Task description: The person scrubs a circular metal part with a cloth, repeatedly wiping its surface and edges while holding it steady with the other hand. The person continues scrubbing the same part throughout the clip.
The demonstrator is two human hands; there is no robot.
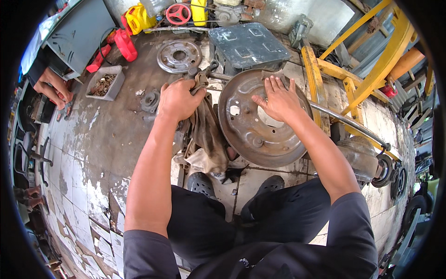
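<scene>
My left hand [179,99] is closed around the top of a greyish-brown rag [206,128], whose folds hang down toward my feet. Beside it stands a large round brake backing plate [246,139], brown and worn, with a big centre hole and smaller openings. Against its upper right face lies my right hand [281,100], palm down and fingers spread. A long metal rod [346,121] shows on the plate's right and runs toward a rusty axle housing [360,156]. What supports the plate from behind is hidden.
Behind the plate sits a dark box [251,44], with a steel wheel disc [179,56] to its left. A grey bin of small parts [106,83] is farther left, near another person's feet [65,100]. A yellow metal frame [353,88] stands at the right.
</scene>
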